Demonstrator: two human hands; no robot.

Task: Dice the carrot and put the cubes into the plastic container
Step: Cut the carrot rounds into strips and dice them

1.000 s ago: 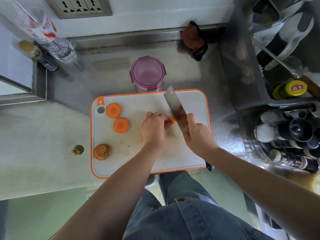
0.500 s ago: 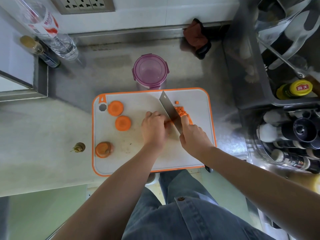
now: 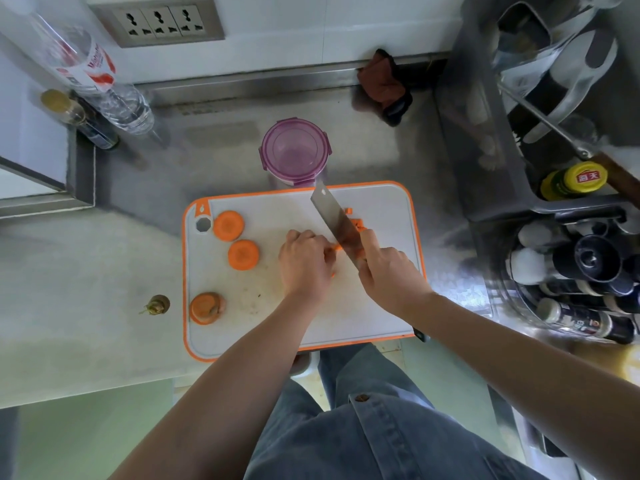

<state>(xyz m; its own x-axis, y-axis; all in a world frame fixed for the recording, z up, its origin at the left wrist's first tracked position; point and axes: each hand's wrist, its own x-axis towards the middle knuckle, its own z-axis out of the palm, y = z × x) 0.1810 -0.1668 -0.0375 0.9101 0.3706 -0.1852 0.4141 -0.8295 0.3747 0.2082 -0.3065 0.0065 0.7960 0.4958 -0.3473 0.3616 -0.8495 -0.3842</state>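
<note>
On the white, orange-rimmed cutting board (image 3: 381,306) my left hand (image 3: 306,261) holds down a small carrot piece (image 3: 336,247) with curled fingers; most of it is hidden. My right hand (image 3: 389,271) grips the handle of a cleaver (image 3: 334,218), blade tilted up over the piece. Small carrot cubes (image 3: 356,223) lie just right of the blade. Two round carrot slices (image 3: 228,225) (image 3: 243,255) and a carrot end (image 3: 206,308) lie on the board's left side. The purple-rimmed plastic container (image 3: 294,152) stands behind the board, nothing visible inside.
A carrot top (image 3: 156,304) lies on the counter left of the board. A water bottle (image 3: 100,81) and small dark bottle (image 3: 79,119) stand at the back left. A brown cloth (image 3: 382,83) is at the back. A rack with bottles (image 3: 571,180) and spice jars (image 3: 585,271) fills the right.
The cleaver dropped onto the carrot piece half a second ago, exposing cubes on its right, and now its tip has lifted again. My left hand stays on the piece.
</note>
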